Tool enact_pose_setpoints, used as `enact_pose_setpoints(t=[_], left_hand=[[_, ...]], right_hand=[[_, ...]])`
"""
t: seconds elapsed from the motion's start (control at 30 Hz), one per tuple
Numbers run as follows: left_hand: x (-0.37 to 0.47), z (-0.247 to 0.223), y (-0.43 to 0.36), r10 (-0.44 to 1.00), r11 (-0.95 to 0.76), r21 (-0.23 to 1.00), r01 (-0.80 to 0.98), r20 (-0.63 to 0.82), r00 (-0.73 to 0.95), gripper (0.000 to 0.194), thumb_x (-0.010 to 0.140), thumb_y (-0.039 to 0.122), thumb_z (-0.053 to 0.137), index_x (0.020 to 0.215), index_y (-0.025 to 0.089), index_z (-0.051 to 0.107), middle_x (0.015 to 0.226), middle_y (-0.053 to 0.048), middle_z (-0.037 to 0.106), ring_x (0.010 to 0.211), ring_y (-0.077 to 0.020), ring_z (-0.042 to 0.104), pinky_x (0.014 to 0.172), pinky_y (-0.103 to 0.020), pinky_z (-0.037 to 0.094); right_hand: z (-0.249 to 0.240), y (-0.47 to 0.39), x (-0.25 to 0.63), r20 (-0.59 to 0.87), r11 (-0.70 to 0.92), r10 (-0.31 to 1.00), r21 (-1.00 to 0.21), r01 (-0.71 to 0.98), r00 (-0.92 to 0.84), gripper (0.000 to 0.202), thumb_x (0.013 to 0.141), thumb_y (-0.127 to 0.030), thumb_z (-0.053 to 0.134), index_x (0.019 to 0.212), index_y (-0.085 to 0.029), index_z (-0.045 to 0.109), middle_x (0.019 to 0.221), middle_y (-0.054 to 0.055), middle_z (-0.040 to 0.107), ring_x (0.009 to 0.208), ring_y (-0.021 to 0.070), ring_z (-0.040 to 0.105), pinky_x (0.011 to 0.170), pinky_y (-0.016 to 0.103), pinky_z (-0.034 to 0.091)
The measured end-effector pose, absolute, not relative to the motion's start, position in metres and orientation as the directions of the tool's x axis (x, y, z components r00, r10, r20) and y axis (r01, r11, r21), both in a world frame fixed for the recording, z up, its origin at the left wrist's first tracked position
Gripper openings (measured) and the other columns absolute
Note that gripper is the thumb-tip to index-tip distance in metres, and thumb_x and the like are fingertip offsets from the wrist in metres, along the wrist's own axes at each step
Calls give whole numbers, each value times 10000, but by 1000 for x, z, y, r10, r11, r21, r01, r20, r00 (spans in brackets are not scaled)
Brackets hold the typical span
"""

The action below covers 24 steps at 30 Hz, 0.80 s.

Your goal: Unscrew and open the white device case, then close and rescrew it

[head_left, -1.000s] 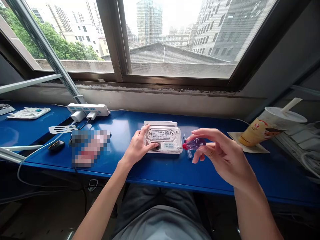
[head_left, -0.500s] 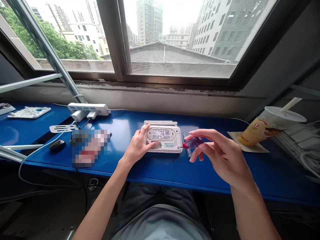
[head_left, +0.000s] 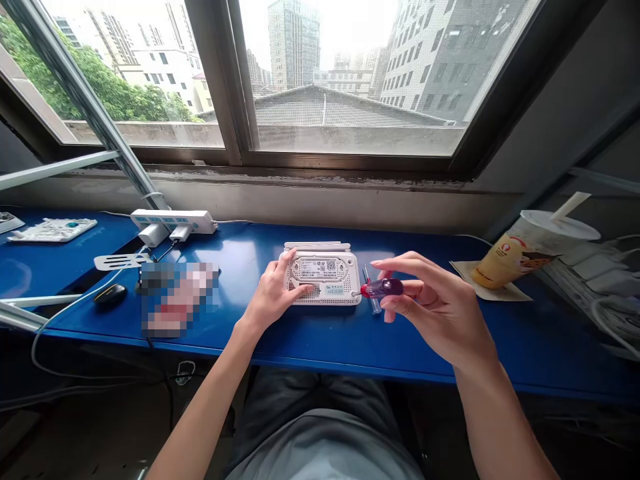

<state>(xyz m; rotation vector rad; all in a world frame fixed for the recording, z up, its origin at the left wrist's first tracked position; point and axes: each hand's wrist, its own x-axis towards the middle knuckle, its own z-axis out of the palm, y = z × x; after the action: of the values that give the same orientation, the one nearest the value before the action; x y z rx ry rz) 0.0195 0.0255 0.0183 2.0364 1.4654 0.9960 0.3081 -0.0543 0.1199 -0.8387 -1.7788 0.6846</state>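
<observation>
A white router [head_left: 313, 291] lies on the desk with its label and vented underside facing up. Its folded antennas [head_left: 317, 247] are along the far edge. My left hand [head_left: 273, 290] grips the router's left end, thumb across the vents and fingers at the far corner. In my right hand [head_left: 433, 300], thumb and fingers surround the dark purple handle of a screwdriver [head_left: 383, 288] with a red collar. Its shaft points left, the tip at the router's lower right corner. Beneath it lies another screwdriver [head_left: 375, 305] with a clear handle.
A drink cup [head_left: 510, 257] with a straw stands tilted in view on brown paper [head_left: 465, 270] at right. To the left are a power strip [head_left: 173, 220], a black mouse [head_left: 111, 295], a pixelated item [head_left: 180, 300] and a metal pole [head_left: 127, 160]. The blue desk's front edge [head_left: 320, 363] is near my lap.
The fingers of my right hand have shifted around the screwdriver handle, and the handle looks turned. My left hand stays on the router. The whole view has moved slightly.
</observation>
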Motion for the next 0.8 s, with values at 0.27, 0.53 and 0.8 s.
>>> enact_pose_setpoints(t=[0.27,0.53,0.8], left_hand=[[20,21,25,942,-332,714,617,280,182,933,890,645,780,1656,297,378,1452,-154,597,1347,-346,603,1104,-486,536],[19,19,25,934,-352,706,614,304,186,918,898,646,770,1655,310,374,1458,-152,599,1326,-344,623,1092,-483,544],[20,19,26,935,-349,701,621,306,181,912,898,652,767,1649,305,384,1461,-150,610,1331,-348,614,1095,-485,537]], right_hand=[[124,-60,313,480,589,795,-757,282,-371,240,1137,-321,529,1315,-296,688,1220,82,759,723,138,769,528,222,551],[117,-55,301,611,636,772,-731,248,-177,164,968,-313,814,1131,-313,833,1088,30,696,667,126,743,556,248,645],[122,-58,305,445,524,817,-838,149,-368,209,1120,-368,580,1298,-349,688,1289,40,731,822,162,825,591,211,622]])
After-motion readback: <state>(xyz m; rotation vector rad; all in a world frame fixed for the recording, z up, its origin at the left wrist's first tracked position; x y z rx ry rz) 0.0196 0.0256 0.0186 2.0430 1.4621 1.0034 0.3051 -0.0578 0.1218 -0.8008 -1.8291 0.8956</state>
